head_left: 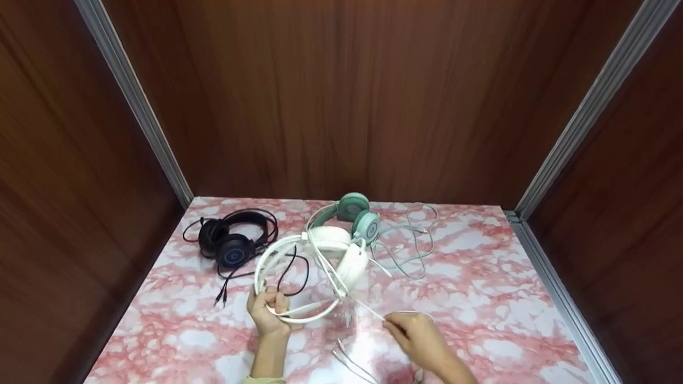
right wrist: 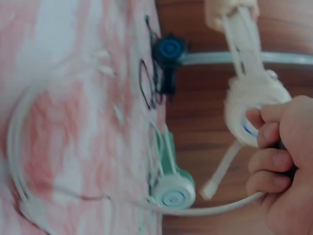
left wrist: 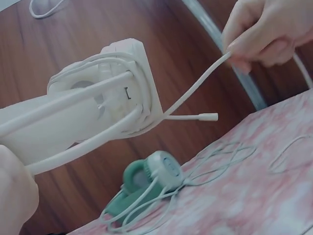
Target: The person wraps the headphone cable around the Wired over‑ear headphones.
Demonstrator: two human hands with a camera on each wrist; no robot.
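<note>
A white headset (head_left: 352, 268) is held up above the table, its headband gripped by my left hand (head_left: 269, 312). In the left wrist view, a letter L marks the near ear cup (left wrist: 128, 93), and a short microphone boom (left wrist: 195, 117) sticks out past it. White cable lies looped across the headset. To the right of it, my right hand (head_left: 419, 336) pinches the cable (head_left: 368, 308), and that stretch runs nearly straight from the ear cup to the fingers. Beyond the right hand (right wrist: 288, 161), the cable curves down towards the table in the right wrist view.
A black headset (head_left: 235, 250) with its cable lies at the back left. Behind the white headset sits a green headset (head_left: 367, 226), its pale cable (head_left: 421, 256) spread to the right. White cable plugs (head_left: 340, 346) rest at the front on the red-and-white tabletop (head_left: 496, 320). Wooden panels (head_left: 341, 106) enclose the table.
</note>
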